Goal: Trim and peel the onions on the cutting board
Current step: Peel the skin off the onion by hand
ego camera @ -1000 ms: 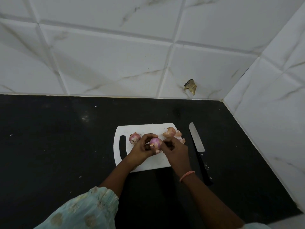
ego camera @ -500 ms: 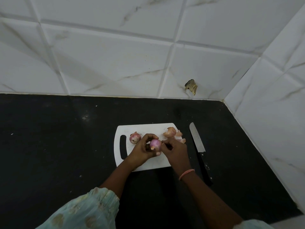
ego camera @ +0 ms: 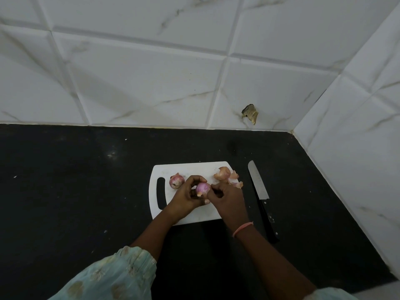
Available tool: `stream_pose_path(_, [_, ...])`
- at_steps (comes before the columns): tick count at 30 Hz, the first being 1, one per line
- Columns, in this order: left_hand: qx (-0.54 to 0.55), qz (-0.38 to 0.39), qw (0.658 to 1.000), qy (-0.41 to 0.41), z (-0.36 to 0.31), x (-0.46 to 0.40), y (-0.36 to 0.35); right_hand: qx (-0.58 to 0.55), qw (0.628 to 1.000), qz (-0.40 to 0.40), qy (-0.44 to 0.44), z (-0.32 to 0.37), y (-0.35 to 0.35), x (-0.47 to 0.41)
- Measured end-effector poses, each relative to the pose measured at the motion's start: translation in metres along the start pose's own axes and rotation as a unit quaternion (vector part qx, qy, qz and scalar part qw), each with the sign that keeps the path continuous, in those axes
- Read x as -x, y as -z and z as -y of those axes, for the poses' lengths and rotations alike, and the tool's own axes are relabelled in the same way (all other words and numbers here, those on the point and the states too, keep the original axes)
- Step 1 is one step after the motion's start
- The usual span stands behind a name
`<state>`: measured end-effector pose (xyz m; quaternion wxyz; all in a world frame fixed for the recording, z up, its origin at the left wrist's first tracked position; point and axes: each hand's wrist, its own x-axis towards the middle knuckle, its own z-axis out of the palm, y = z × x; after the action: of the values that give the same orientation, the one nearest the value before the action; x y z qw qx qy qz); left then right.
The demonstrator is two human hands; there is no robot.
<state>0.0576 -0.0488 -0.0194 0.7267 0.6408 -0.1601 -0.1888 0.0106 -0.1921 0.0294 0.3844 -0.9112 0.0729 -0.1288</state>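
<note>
- L hand (ego camera: 186,197) curled round peeled onion (ego camera: 203,188) over cutting board (ego camera: 190,169); R hand (ego camera: 227,197) pinches at its side. Same hold as 1 s ago.
- Unpeeled onion (ego camera: 176,180) near board's L handle slot, skins (ego camera: 227,175) at R edge.
- Knife (ego camera: 260,198) on bench (ego camera: 75,180) just R of board; wide bare bench to the L.

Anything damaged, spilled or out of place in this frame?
Yes: a broken hole with ragged brown edges in the wall tile above the counter's back right corner. Loose onion skins lie on the cutting board, expected when peeling.
</note>
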Motion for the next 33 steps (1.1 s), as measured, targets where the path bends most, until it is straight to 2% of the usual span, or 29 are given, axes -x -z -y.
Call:
stream_pose_path(5, [0.004,-0.003,1.0,0.001,0.0009,-0.0004,0.0001,0.037,0.999,0.001,0.011,-0.0006,0.0006,0.0003])
stream_pose_path(16, [-0.002,-0.002,1.0,-0.014,0.002,-0.0006,0.0,-0.009,1.0,-0.008,-0.025,0.0008,-0.0021,0.0007])
stream_pose_path(25, [0.002,-0.004,1.0,-0.013,0.0019,-0.0002,-0.0003,-0.011,1.0,-0.007,0.006,-0.0008,0.0026,0.0031])
stream_pose_path(33, [0.005,-0.006,1.0,-0.016,0.0007,-0.0003,-0.0008,-0.044,0.999,-0.007,-0.024,0.002,0.0017,0.0036])
